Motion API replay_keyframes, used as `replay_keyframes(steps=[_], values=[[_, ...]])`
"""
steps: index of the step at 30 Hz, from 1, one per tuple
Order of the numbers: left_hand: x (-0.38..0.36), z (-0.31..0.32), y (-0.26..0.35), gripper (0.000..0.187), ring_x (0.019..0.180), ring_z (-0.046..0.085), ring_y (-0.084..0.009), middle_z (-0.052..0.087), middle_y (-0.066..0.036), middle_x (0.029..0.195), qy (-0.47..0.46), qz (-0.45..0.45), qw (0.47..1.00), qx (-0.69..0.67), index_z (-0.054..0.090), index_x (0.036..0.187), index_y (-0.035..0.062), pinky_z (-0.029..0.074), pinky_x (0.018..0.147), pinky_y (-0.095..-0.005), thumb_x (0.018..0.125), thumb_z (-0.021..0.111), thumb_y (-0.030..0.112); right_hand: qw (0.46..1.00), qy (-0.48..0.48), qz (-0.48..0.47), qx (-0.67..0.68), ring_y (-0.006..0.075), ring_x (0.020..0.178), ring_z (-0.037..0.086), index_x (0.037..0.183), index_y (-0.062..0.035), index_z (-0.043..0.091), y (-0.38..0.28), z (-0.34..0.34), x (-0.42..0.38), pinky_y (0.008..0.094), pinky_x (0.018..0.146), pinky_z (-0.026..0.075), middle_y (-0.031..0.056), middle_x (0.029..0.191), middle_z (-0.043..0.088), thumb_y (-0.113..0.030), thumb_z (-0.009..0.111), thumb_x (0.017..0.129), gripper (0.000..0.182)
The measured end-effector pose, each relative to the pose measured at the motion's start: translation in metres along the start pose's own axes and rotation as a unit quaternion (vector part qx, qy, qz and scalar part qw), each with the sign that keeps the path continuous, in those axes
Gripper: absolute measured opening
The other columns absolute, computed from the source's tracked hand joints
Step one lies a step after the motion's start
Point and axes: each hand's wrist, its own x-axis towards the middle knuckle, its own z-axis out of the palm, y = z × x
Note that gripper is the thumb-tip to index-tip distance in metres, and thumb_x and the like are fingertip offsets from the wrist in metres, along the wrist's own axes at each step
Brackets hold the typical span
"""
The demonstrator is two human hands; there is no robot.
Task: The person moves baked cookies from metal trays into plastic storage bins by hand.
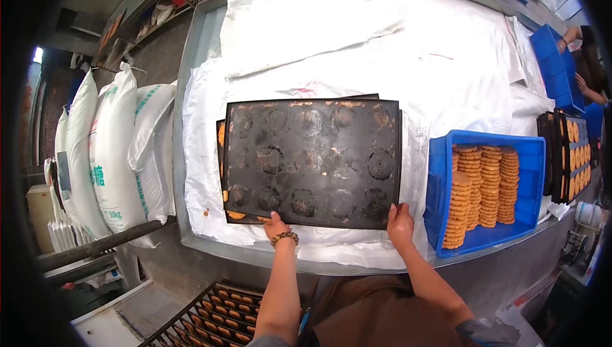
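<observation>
On the desk, largest to smallest:

- desk (191, 79): long metal top with raised rim, most of it covered by white sheeting (395, 47), creased, crumbs on it at lower left.
- stacked sacks (115, 155): white, green print, standing left of the desk, off it.
- empty baking tray (312, 162): dark, scorched, round marks in rows, no biscuits on its top face. Sits middle of the desk, held over a second tray (221, 155) of which only the left and near edges show; a few biscuits peek out there.
- blue crate (484, 232): just right of the empty baking tray, on the near right part of the desk, packed with upright stacks of round biscuits (488, 184).
- further trays (567, 152): right of the crate, dark, rows of biscuits on them; another blue crate (558, 66) behind, a co-worker's hands (577, 82) at it.
- rack (213, 318): below desk level, near left, holds a tray with biscuits.
- left hand (275, 224): bead bracelet on wrist, on the near edge of the empty baking tray left of centre, grip closed on that edge, fingers tucked under so partly hidden.
- right hand (400, 219): at the near right corner of the same tray, grip closed on the edge, thumb on top.
</observation>
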Motion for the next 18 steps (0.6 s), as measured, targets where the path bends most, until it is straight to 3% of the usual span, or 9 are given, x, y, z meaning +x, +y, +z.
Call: replay_keyframes(steps=[2,3,6,8,9,10,13,17,18], values=[[0.001,0.001,0.008,0.063,0.089,0.066,-0.0323,0.063,-0.022,0.115,-0.016,0.041,0.993,-0.113,0.048,0.126,-0.0068,0.058,0.071,-0.0459,0.094,0.067,0.044,0.999,-0.046,0.024,0.006,0.0495,0.068,0.058,0.079,0.0011,0.056,-0.016,-0.016,-0.003,0.0553,0.062,0.043,0.0267,0.069,0.059,-0.029,0.050,0.104,0.040],[-0.002,-0.004,0.021,0.073,0.104,0.066,-0.0355,0.056,-0.023,0.132,-0.037,0.031,0.988,-0.146,0.040,0.140,-0.0069,0.060,0.081,-0.0487,0.094,0.067,0.043,0.999,-0.028,0.005,0.031,0.0499,0.066,0.055,0.074,0.0023,0.055,-0.031,-0.024,-0.004,0.0541,0.060,0.039,0.0282,0.067,0.056,-0.030,0.045,0.106,0.047],[0.000,-0.020,0.045,0.053,0.103,0.065,-0.0309,0.060,-0.017,0.126,-0.140,-0.028,0.946,-0.290,0.049,0.134,0.0002,0.060,0.079,-0.0456,0.090,0.073,0.017,1.000,-0.016,-0.011,0.021,0.0484,0.061,0.055,0.075,0.0023,0.057,-0.045,-0.034,-0.005,0.0531,0.057,0.039,0.0272,0.065,0.055,-0.026,0.048,0.105,0.042],[-0.025,-0.034,0.075,0.050,0.101,0.066,-0.0281,0.062,-0.013,0.121,-0.214,0.046,0.932,-0.287,0.052,0.131,0.0049,0.059,0.080,-0.0438,0.085,0.073,0.003,0.999,-0.013,0.005,0.043,0.0481,0.061,0.054,0.076,0.0030,0.057,-0.057,-0.040,-0.001,0.0524,0.056,0.038,0.0275,0.064,0.054,-0.025,0.048,0.106,0.042],[-0.016,-0.039,0.080,0.053,0.105,0.065,-0.0275,0.062,-0.012,0.123,-0.234,0.031,0.933,-0.273,0.052,0.134,0.0047,0.057,0.086,-0.0434,0.084,0.071,0.000,0.997,-0.019,0.025,0.065,0.0478,0.060,0.053,0.076,0.0037,0.056,-0.061,-0.043,0.000,0.0517,0.055,0.037,0.0278,0.064,0.053,-0.025,0.047,0.106,0.042],[-0.034,-0.040,0.095,0.053,0.105,0.065,-0.0275,0.062,-0.012,0.123,-0.235,0.031,0.933,-0.272,0.052,0.134,0.0047,0.057,0.086,-0.0434,0.084,0.071,0.000,0.997,-0.017,0.027,0.064,0.0478,0.060,0.053,0.076,0.0037,0.056,-0.063,-0.047,-0.001,0.0517,0.055,0.037,0.0278,0.064,0.053,-0.025,0.047,0.106,0.042],[-0.072,-0.030,0.142,0.052,0.113,0.062,-0.0252,0.062,-0.009,0.130,-0.262,0.177,0.906,-0.282,0.051,0.138,0.0049,0.052,0.095,-0.0413,0.089,0.067,0.004,0.994,-0.026,0.051,0.089,0.0478,0.063,0.054,0.081,0.0050,0.059,-0.072,-0.050,0.008,0.0513,0.058,0.038,0.0285,0.066,0.053,-0.025,0.049,0.106,0.040],[-0.054,0.038,0.203,0.049,0.102,0.065,-0.0217,0.064,-0.008,0.125,-0.298,0.166,0.903,-0.259,0.054,0.134,0.0059,0.056,0.078,-0.0361,0.090,0.072,0.014,0.978,0.130,-0.097,0.128,0.0482,0.067,0.056,0.091,0.0044,0.064,-0.086,-0.031,0.077,0.0525,0.061,0.039,0.0281,0.071,0.058,-0.024,0.050,0.105,0.035],[-0.050,0.064,0.218,0.047,0.097,0.066,-0.0208,0.065,-0.008,0.122,-0.314,0.174,0.894,-0.269,0.057,0.131,0.0062,0.056,0.071,-0.0339,0.089,0.074,0.018,0.965,0.179,-0.152,0.118,0.0490,0.068,0.056,0.086,0.0042,0.064,-0.093,-0.028,0.109,0.0542,0.062,0.040,0.0289,0.072,0.059,-0.028,0.049,0.105,0.040]])
